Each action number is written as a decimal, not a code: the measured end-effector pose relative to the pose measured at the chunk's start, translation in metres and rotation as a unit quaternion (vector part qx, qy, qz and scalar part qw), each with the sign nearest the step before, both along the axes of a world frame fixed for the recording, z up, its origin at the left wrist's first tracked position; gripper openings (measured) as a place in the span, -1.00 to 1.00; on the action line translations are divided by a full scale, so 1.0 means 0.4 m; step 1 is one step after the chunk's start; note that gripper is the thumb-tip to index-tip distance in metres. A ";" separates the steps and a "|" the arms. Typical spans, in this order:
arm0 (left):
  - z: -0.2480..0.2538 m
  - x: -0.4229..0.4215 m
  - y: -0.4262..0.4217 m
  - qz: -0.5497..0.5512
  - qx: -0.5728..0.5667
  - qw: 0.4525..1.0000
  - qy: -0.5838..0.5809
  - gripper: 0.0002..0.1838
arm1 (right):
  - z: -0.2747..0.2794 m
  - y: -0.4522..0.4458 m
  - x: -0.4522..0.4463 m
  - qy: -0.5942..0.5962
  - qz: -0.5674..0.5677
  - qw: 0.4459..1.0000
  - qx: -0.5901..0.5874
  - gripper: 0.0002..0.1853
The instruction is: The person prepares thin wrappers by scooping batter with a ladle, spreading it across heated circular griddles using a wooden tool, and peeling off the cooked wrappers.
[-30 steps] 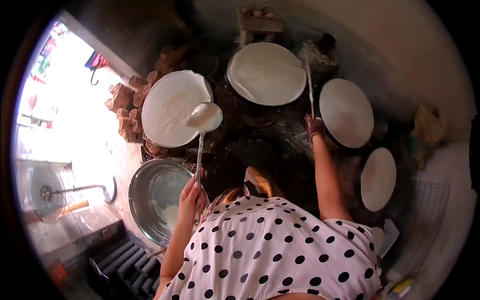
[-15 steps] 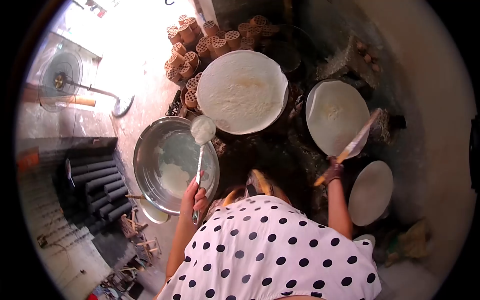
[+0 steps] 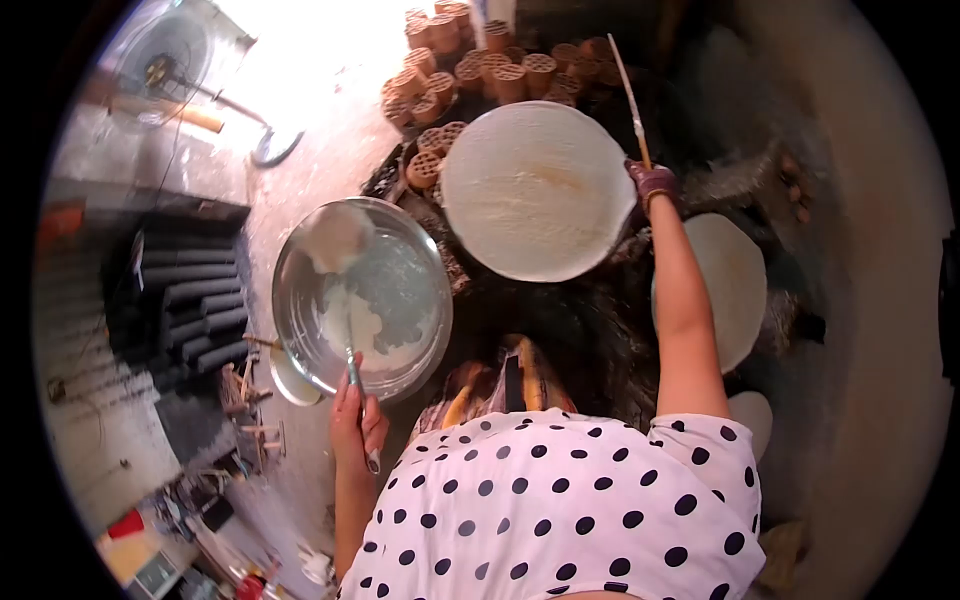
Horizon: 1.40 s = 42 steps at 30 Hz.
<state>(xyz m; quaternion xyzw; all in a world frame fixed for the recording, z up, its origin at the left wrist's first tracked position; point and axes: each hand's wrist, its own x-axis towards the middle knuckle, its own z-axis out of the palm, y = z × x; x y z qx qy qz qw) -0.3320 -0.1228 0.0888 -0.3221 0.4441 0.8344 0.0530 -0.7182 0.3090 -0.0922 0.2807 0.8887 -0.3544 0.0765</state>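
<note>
My left hand (image 3: 358,420) is closed round the handle of a ladle (image 3: 350,340), whose bowl is blurred over the far left part of a big metal basin (image 3: 446,300). White batter (image 3: 385,350) lies in the basin. My right hand (image 3: 652,182), in a dark glove, grips a long thin stick (image 3: 630,95) pointing up and away. It is at the right edge of a round white pan top (image 3: 535,190) covered by a thin pale sheet. Behind my right forearm is a second round white surface (image 3: 730,290), partly hidden by the arm.
Perforated clay-coloured cylinders (image 3: 508,80) stand beyond the pan. Dark cylinders (image 3: 205,290) are stacked at the left, with a standing fan (image 3: 160,70) farther off. A lidded or pale round thing (image 3: 295,380) sits beside the basin. Another pale disc (image 3: 750,420) is at the right.
The view has turned left. The ladle has moved from above the pan to over the basin. My right hand has moved from the farther round surfaces to the near pan's right edge, still with the stick.
</note>
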 end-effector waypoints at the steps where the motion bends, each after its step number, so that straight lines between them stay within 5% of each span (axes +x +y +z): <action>1: 0.011 -0.017 0.007 -0.002 -0.010 1.000 -0.022 -0.52 | -0.060 0.004 -0.047 0.012 -0.015 0.997 -0.068 -0.39; 4: -0.008 -0.038 -0.003 0.052 0.097 0.993 -0.035 -0.55 | -0.104 -0.008 -0.134 -0.037 0.022 0.997 0.061 -0.42; 7: -0.072 -0.002 -0.059 0.103 0.245 0.964 -0.020 -0.56 | 0.082 -0.051 -0.103 0.022 0.168 0.983 0.073 -0.46; 9: -0.076 0.021 -0.088 0.149 0.309 0.939 -0.010 -0.55 | 0.151 -0.048 -0.100 0.102 0.197 0.973 -0.058 -0.55; 12: -0.045 0.068 -0.155 0.119 0.364 0.920 0.079 -0.54 | 0.200 0.037 -0.085 0.032 0.114 0.965 -0.233 -0.62; 13: -0.028 0.081 -0.170 0.107 0.364 0.920 0.095 -0.54 | 0.203 0.062 -0.039 0.037 0.129 0.982 -0.134 -0.59; 14: -0.003 0.100 -0.183 0.031 0.178 0.980 0.079 -0.53 | 0.219 0.051 0.032 -0.036 0.092 0.995 -0.029 -0.58; 15: 0.019 0.101 -0.199 -0.038 -0.021 0.997 0.067 -0.51 | 0.048 0.078 0.088 0.071 0.059 0.974 -0.207 -0.45; 16: 0.041 0.093 -0.208 -0.052 -0.057 0.996 0.050 -0.53 | -0.089 0.122 0.147 0.042 0.040 0.990 -0.129 -0.47; 18: 0.030 0.054 -0.251 -0.078 -0.037 0.995 0.046 -0.56 | -0.088 0.014 0.363 -0.032 0.000 0.999 0.019 -0.52; 19: 0.015 0.035 -0.278 -0.108 -0.010 0.994 0.016 -0.59 | -0.132 -0.053 0.471 0.004 -0.163 0.975 -0.148 -0.61; 22: -0.071 -0.005 -0.332 -0.183 0.073 0.980 0.010 -0.65 | -0.074 -0.278 0.802 0.133 -0.337 0.883 -0.300 -0.69; 27: -0.131 0.001 -0.273 -0.367 0.057 0.926 -0.073 -0.66 | 0.066 -0.466 1.436 0.239 -0.526 0.715 -0.393 -0.84; 29: -0.185 0.022 -0.234 -0.463 0.192 0.864 -0.044 -0.63 | 0.083 -0.469 1.745 0.244 -0.578 0.677 -0.385 -0.81; 33: -0.230 0.209 -0.060 -0.623 0.281 0.723 -0.100 -0.60 | 0.061 -0.584 2.556 0.290 -0.721 0.625 -0.074 -0.82; 34: -0.237 0.290 -0.008 -0.643 0.273 0.706 -0.119 -0.60 | 0.053 -0.632 2.830 0.130 -0.700 0.698 0.079 -0.76; 35: -0.207 0.393 0.041 -0.651 0.215 0.715 -0.140 -0.60 | 0.061 -0.706 3.093 -0.240 -0.529 0.756 0.301 -0.65; 36: -0.204 0.499 0.072 -0.683 0.200 0.688 -0.141 -0.59 | 0.091 -0.771 3.328 -0.455 -0.370 0.701 0.406 -0.52; 37: -0.206 0.594 0.098 -0.709 0.186 0.666 -0.139 -0.59 | 0.087 -0.813 3.570 -0.480 -0.314 0.616 0.540 -0.53; 38: -0.162 0.456 0.122 -0.719 0.198 0.648 -0.156 -0.59 | 0.249 -0.834 3.540 -0.210 -0.512 0.652 0.518 -0.61; 41: -0.151 0.721 0.142 -0.766 0.171 0.596 -0.169 -0.58 | 0.665 -0.992 3.462 -0.275 -0.330 0.542 0.722 -0.71; 42: -0.186 0.782 0.160 -0.775 0.207 0.564 -0.197 -0.58 | 0.631 -1.023 3.519 -0.521 -0.226 0.362 0.739 -0.73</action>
